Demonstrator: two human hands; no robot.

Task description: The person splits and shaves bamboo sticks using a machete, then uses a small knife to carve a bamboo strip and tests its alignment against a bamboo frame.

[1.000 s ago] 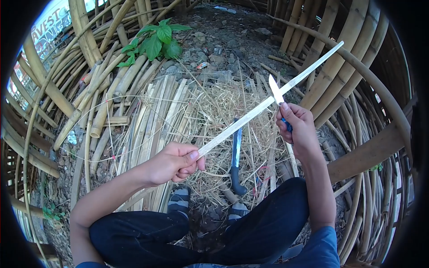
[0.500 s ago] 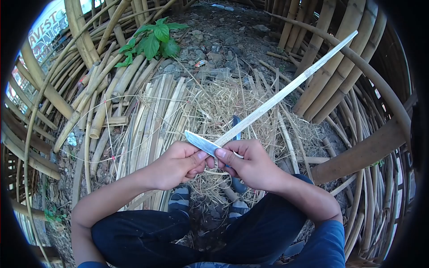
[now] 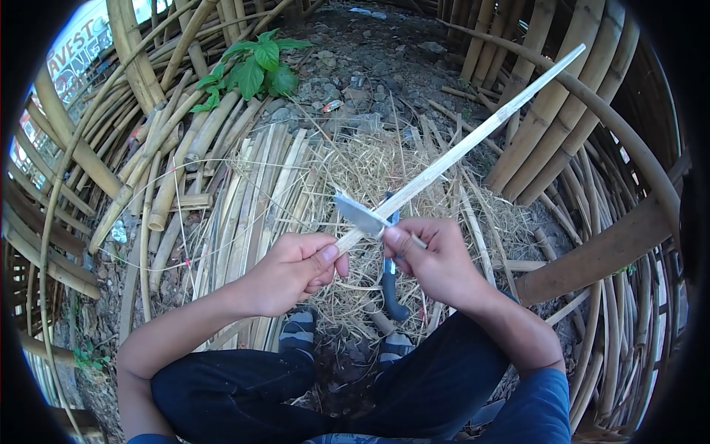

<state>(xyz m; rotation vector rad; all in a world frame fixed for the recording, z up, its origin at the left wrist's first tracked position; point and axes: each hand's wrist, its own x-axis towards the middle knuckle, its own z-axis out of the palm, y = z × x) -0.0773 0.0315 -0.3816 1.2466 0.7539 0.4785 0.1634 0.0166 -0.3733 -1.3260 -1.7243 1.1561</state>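
Observation:
A long pale bamboo strip [image 3: 466, 146] slants up and to the right, away from me. My left hand [image 3: 302, 268] is closed on its near end, thumb on top. Closed round a knife [image 3: 359, 214], my right hand [image 3: 433, 259] has its thumb at the base of the blade. The blade lies across the strip, a little beyond my left hand, its tip to the upper left; the handle is mostly hidden in my fingers. Below the strip, another tool with a dark curved handle [image 3: 393, 291] lies on the shavings, partly covered.
Bamboo shavings [image 3: 362, 166] cover the ground before me. Split bamboo slats [image 3: 259, 185] lie to the left, with round poles [image 3: 211, 126] and a green plant [image 3: 255, 68] behind them. Thick bamboo posts [image 3: 551, 126] and a bent pole [image 3: 621, 129] stand at right.
The knife and my right hand have moved up and right along the strip, away from my left hand. The strip's far end has shifted slightly left and up. More of the dark handle shows.

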